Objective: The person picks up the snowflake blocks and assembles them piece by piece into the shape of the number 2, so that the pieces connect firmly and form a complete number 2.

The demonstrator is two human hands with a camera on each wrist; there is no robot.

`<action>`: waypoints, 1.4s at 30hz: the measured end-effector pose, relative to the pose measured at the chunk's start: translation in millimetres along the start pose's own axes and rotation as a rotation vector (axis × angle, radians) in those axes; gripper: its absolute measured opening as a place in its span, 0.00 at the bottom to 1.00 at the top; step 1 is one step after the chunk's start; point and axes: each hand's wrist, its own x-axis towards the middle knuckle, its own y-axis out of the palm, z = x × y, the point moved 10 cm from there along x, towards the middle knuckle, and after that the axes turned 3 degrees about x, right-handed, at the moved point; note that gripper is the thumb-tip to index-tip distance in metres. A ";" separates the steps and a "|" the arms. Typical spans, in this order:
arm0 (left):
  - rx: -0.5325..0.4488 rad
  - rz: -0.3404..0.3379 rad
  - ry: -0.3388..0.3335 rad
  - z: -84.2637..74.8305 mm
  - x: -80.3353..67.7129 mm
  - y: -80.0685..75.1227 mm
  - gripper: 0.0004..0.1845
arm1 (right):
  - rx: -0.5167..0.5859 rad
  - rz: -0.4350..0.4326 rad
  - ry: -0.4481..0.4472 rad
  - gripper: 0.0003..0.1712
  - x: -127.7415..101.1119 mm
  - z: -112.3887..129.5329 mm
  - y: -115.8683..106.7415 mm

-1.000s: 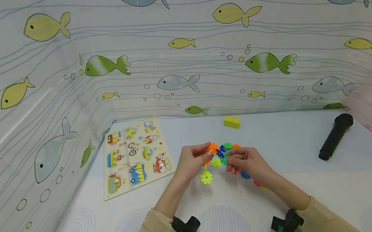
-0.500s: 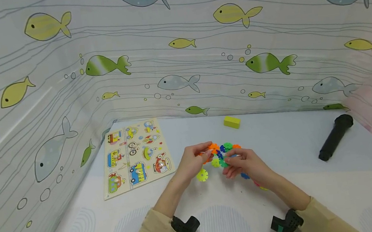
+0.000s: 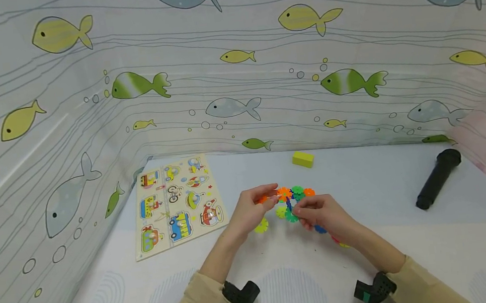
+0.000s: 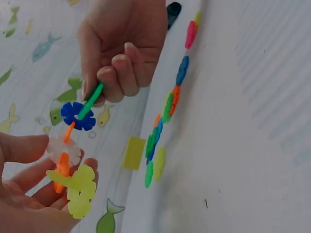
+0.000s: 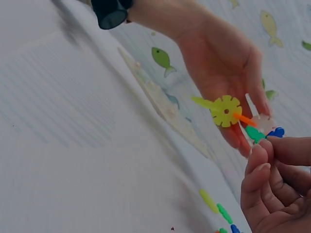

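Note:
Both hands hold a linked chain of flower-shaped plastic building discs above the table. My left hand (image 3: 247,213) pinches it around a clear disc (image 4: 64,151), between thumb and fingers. A yellow disc (image 4: 81,191) and an orange one hang on that side. My right hand (image 3: 326,214) pinches a green disc (image 4: 91,101) at the other end, between thumb and forefinger. This green disc is slotted against a dark blue disc (image 4: 73,114), which an orange disc joins to the clear one. Fingers partly hide the chain in the head view.
Several loose discs, among them a blue disc (image 3: 320,229), lie in a row on the table beyond and under the right hand. A wooden vehicle puzzle board (image 3: 177,204) lies left, a yellow block (image 3: 303,159) at the back, a black cylindrical object (image 3: 438,178) right.
The left end of the chain has turned, its yellow disc swinging up and left towards the left palm. An orange disc now faces the head camera more fully. Both hands have shifted only slightly.

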 end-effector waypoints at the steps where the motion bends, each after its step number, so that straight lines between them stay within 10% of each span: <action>1: 0.009 -0.010 0.002 -0.1 0.3 -1.1 0.21 | 0.017 0.006 -0.003 0.20 -0.1 0.4 0.2; 20: 0.018 -0.118 -0.129 14.5 0.5 -15.2 0.29 | 0.176 -0.200 -0.130 0.18 -0.5 10.8 -25.5; 28: 0.025 0.091 0.043 0.0 0.1 16.7 0.18 | 0.155 -0.191 -0.115 0.22 -0.9 11.6 -22.4; 42: 0.042 0.006 0.158 -8.4 -1.0 22.2 0.16 | 0.080 -0.123 -0.099 0.21 -0.3 8.9 -11.6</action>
